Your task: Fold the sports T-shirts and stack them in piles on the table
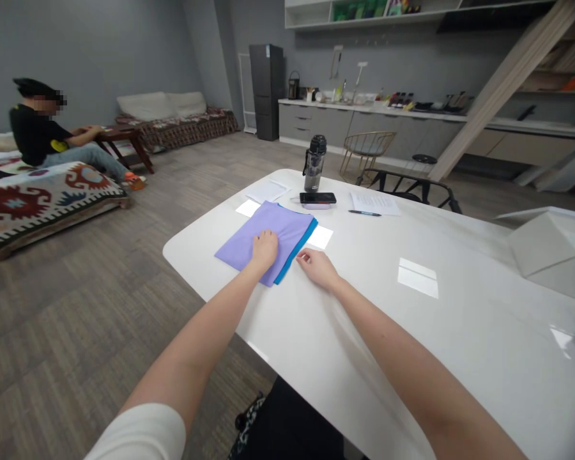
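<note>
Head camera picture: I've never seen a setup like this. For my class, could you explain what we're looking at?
This comes from a camera worn on someone's head, looking forward and down, so the arms are the wearer's own. No machine is involved. The left hand rests on a lilac cloth, which lies on a blue cloth. The right hand lies on the white table just beside them. Neither hand grips anything. Further along are a bottle, a phone, a pen and papers. Another person sits off to the left, away from the table.
</note>
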Available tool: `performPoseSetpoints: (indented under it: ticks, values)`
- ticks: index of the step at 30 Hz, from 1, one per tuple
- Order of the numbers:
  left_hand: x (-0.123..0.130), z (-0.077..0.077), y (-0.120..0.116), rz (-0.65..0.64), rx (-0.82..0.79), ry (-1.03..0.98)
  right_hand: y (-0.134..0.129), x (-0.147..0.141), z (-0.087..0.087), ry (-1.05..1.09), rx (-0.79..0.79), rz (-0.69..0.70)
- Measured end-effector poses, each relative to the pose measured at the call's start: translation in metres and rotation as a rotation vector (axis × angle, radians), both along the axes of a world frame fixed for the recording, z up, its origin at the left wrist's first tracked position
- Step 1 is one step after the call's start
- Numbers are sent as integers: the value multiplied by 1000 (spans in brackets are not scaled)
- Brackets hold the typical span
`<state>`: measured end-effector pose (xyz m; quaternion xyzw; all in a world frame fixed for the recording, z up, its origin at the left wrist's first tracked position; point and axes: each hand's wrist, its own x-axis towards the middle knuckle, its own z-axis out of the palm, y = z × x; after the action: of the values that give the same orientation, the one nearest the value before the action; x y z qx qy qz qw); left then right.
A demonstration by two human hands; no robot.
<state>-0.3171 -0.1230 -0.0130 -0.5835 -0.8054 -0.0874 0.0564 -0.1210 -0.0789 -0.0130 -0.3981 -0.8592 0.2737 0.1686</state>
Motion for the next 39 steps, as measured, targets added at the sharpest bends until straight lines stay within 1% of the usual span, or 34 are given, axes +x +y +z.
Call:
performPoseSetpoints:
  ticks: [5,9,11,14,16,18,20,22,25,27,29,30,33,35,37,39]
  values:
    - [-14,3,-9,89,47,-79,9,-56,-6,22,81,-22]
    - [-22,7,-15,39,69,-131,11,-85,-6,-44,207,-33]
    - [-22,9,-18,5,108,-147,10,-92,-4,-67,272,-17]
    - [-16,13,-23,-54,172,-186,10,-94,1,-91,322,44]
    - [-8,16,-27,-92,205,-224,10,-89,4,-103,334,81]
    - [2,18,-29,-111,219,-262,10,-75,8,-95,338,89]
    - [15,19,-30,-116,235,-292,10,-52,13,-58,338,69]
    - [30,20,-29,-114,265,-305,10,-19,19,-1,329,24]
    - [58,23,-27,-144,284,-292,7,41,27,69,310,-74]
    - [83,24,-23,-223,268,-274,2,84,31,89,304,-164]
    - [113,25,-18,-312,237,-248,-4,128,36,95,303,-265]
    - [130,24,-14,-331,213,-234,-8,150,38,94,304,-311]
    - [187,17,0,-297,81,-243,-24,213,46,73,301,-449]
    - [227,8,12,-318,-47,-306,-35,252,51,40,266,-535]
    - [265,-1,27,-428,-156,-362,-49,285,52,-3,189,-574]
    - [301,-9,43,-578,-214,-378,-63,313,50,-49,107,-561]
